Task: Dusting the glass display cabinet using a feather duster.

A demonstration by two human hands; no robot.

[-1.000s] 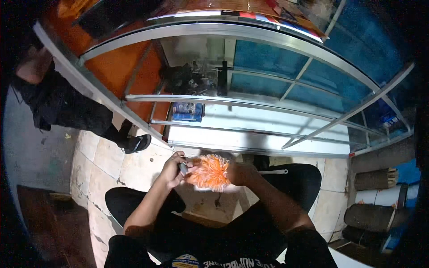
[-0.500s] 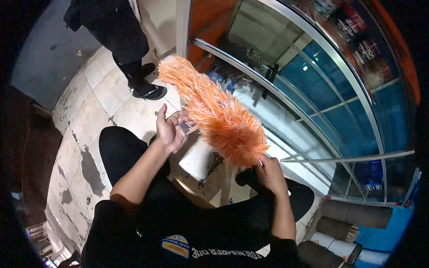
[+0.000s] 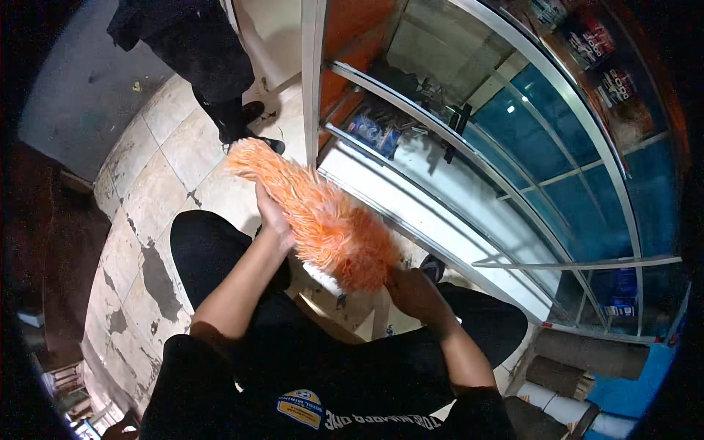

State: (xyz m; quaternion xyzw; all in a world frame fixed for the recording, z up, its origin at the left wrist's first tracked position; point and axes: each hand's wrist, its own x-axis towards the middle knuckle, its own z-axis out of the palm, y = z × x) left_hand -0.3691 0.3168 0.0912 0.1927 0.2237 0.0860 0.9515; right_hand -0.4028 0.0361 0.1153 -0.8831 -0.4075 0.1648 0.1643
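A fluffy orange and white duster (image 3: 315, 213) lies slantwise in front of me, its narrow tip at the upper left. My right hand (image 3: 416, 297) is closed around its lower right end, where the handle would be; the handle itself is hidden. Against the duster's left side rests my left hand (image 3: 273, 214), with its fingers behind the fluff, so their hold cannot be seen. A white object (image 3: 319, 277) shows just below the duster, mostly covered.
Along the right stands a glass display cabinet (image 3: 469, 205) with metal frames and packages inside. Another person in dark trousers (image 3: 194, 48) stands at the upper left on the cracked tile floor (image 3: 172, 165). Rolls of material (image 3: 587, 356) lie at the lower right.
The duster has come down and left, closer to me, with my right hand moving along. My left hand, open beside it with a small grey thing at its fingers, now goes behind the fluff.
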